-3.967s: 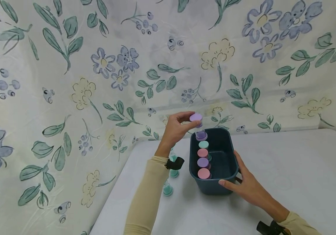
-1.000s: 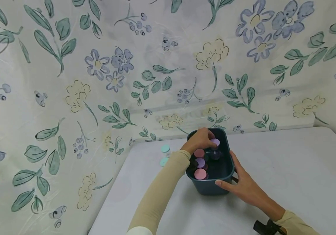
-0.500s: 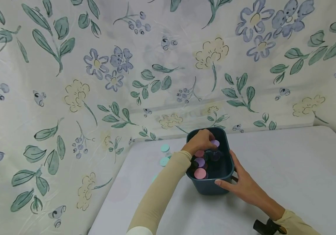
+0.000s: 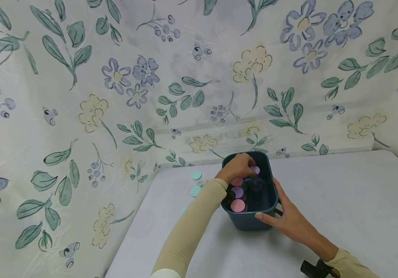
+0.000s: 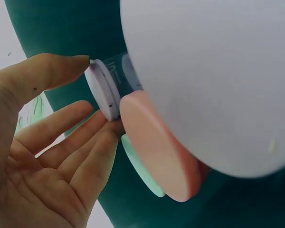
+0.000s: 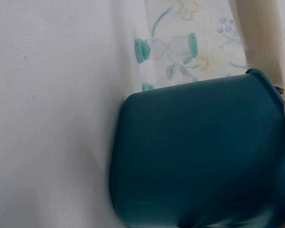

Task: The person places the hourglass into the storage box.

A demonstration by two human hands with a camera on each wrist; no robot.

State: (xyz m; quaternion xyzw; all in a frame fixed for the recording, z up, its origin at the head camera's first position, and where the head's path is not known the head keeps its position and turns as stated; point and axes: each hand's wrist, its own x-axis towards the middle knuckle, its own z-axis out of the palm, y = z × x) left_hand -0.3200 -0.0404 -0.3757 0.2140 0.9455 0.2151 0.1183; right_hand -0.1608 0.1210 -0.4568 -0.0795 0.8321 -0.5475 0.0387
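My left hand (image 4: 238, 168) reaches into the far part of a dark teal bin (image 4: 249, 222). It pinches the lilac cap of a sand timer (image 4: 255, 170) standing toward the bin's far right; in the left wrist view the thumb and fingertips meet the edge of that cap (image 5: 103, 90). My right hand (image 4: 293, 221) grips the near right corner of the bin, thumb at the front rim and fingers along the side. Along the bin's left side stand other sand timers, with a pink cap (image 4: 238, 205), a purple cap (image 4: 237, 192) and a second pink cap (image 4: 236, 181) showing.
On the white table (image 4: 341, 200), left of the bin, stand teal-capped sand timers (image 4: 196, 176), partly behind the left sleeve (image 4: 192, 224). The right wrist view shows one such hourglass shape (image 6: 166, 47) beyond the bin wall. A floral cloth (image 4: 185, 116) hangs behind the table.
Four seconds ago the left hand held the lilac-capped sand timer above the bin's far left; it has since lowered it inside at the far right. Over the last second almost nothing moves.
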